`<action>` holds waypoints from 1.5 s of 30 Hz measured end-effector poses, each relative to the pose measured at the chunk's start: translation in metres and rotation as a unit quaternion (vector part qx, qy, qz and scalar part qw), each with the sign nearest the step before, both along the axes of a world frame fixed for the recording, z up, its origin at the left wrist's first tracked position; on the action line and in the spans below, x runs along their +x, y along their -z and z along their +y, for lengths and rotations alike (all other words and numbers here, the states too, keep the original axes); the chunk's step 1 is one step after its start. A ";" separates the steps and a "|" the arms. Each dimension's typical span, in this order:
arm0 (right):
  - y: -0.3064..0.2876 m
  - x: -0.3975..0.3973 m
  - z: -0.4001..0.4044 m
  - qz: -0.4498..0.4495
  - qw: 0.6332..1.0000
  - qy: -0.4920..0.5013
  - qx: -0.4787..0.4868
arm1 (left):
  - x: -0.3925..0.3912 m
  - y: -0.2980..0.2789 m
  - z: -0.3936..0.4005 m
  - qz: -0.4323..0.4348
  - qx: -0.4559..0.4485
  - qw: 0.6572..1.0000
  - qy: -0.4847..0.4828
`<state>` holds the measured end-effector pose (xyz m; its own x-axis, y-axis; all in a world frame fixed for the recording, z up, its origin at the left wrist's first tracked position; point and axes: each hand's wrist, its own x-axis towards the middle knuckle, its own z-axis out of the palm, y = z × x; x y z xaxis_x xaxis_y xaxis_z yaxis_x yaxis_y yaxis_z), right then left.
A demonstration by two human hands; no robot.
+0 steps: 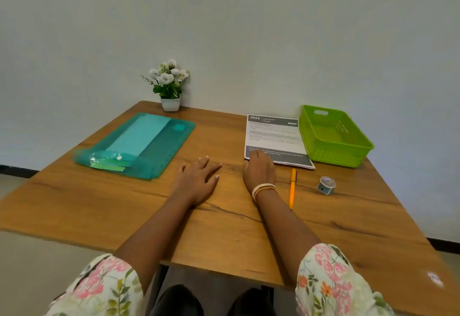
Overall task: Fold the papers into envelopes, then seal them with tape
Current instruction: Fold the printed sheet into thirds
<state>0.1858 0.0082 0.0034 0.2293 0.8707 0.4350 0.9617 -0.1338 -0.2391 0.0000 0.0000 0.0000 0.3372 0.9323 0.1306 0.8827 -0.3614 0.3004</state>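
Two flat hands between folder (139, 141) and basket (333, 136).

Office desk (224, 228), folder (139, 141), pen (292, 186)

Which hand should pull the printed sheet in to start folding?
Probably the right hand: its fingertips already rest on the near edge of the printed sheet. The left hand lies flat on the bare table, off to the sheet's left and touching nothing else.
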 end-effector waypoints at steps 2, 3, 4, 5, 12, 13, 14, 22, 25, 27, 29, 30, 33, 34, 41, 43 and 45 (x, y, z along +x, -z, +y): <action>-0.004 0.001 0.006 0.026 1.000 0.013 -0.007 | -0.001 0.000 0.002 0.006 0.013 1.000 0.004; -0.004 0.001 0.009 0.026 0.999 0.019 -0.004 | -0.001 0.001 0.002 0.007 0.019 1.000 0.003; -0.004 0.001 0.010 0.025 0.999 0.023 -0.002 | -0.002 0.004 0.002 0.007 0.022 1.000 0.001; -0.003 0.001 0.011 0.026 0.999 0.021 0.000 | -0.002 0.005 0.002 0.006 0.021 1.000 0.001; 0.001 0.013 0.012 0.153 0.987 0.036 0.034 | -0.002 0.011 0.002 0.001 0.032 0.999 0.002; 0.001 0.013 0.012 0.169 0.985 0.030 0.034 | -0.002 0.011 0.003 0.000 0.033 0.999 0.001; 0.001 0.013 0.012 0.193 0.980 0.025 0.037 | -0.003 0.011 0.003 -0.002 0.033 0.999 -0.001; -0.001 0.023 0.002 0.378 0.911 0.004 0.162 | -0.002 0.009 0.003 -0.019 0.038 0.999 -0.007; -0.003 0.019 -0.015 0.388 0.903 -0.037 0.180 | -0.003 0.006 0.002 -0.055 0.031 0.998 -0.013; -0.004 0.017 -0.028 0.396 0.899 -0.075 0.172 | -0.006 0.003 0.003 -0.133 0.024 0.990 -0.031; -0.004 0.015 -0.043 0.409 0.893 -0.106 0.158 | -0.009 -0.003 0.000 -0.232 0.008 0.971 -0.058; -0.004 0.013 -0.050 0.413 0.890 -0.120 0.151 | -0.010 -0.005 -0.003 -0.280 0.005 0.957 -0.071; -0.004 0.011 -0.070 0.422 0.883 -0.154 0.135 | -0.012 -0.010 -0.019 -0.402 0.016 0.910 -0.102; -0.003 0.012 -0.076 0.427 0.880 -0.160 0.132 | -0.012 -0.012 -0.025 -0.437 0.018 0.892 -0.111; -0.009 0.035 -0.103 0.418 0.888 -0.180 0.064 | -0.029 -0.013 -0.049 -0.628 -0.020 0.746 -0.222; -0.012 0.044 -0.107 0.404 0.894 -0.192 0.019 | -0.039 -0.013 -0.049 -0.627 -0.032 0.745 -0.225; -0.014 0.052 -0.111 0.374 0.903 -0.208 -0.034 | -0.049 -0.013 -0.047 -0.609 -0.052 0.759 -0.224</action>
<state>0.2378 -0.1027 0.0176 0.0826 0.9682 0.2363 0.5057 0.1636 -0.8471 -0.0490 -0.0473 0.0132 -0.3283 0.9445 0.0099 -0.0446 -0.0259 0.9987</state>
